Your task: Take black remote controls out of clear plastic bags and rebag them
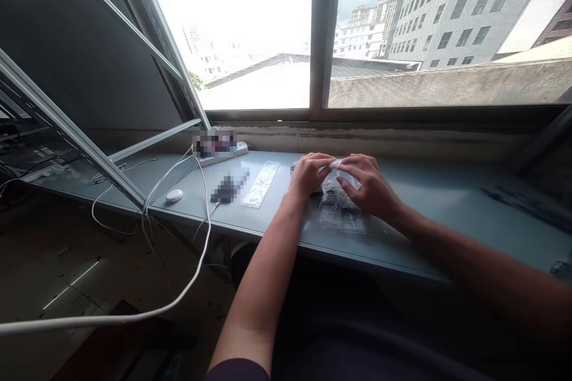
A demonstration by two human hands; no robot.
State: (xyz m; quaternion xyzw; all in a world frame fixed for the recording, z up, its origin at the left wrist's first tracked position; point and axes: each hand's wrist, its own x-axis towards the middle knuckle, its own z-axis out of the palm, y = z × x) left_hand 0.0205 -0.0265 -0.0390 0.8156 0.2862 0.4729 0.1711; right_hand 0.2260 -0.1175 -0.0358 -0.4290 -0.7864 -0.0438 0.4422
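A clear plastic bag (pixel 342 214) with dark contents lies on the grey table in front of me; what is in it cannot be made out. My left hand (pixel 310 175) pinches the bag's far edge between its fingertips. On the same edge, close beside it, the fingers of my right hand (pixel 369 186) are closed too, with the thumb stretched over the bag. Part of a dark flat object shows from beneath my left hand, mostly hidden.
Left of my hands lies a flat clear packet (pixel 261 184). Beyond it are a blurred-out dark item (pixel 227 188), a white oval object (pixel 174 196) and a power strip (pixel 223 155). White cables (pixel 203 250) loop over the table's front edge (pixel 250 230). A metal frame (pixel 111 172) slants at left.
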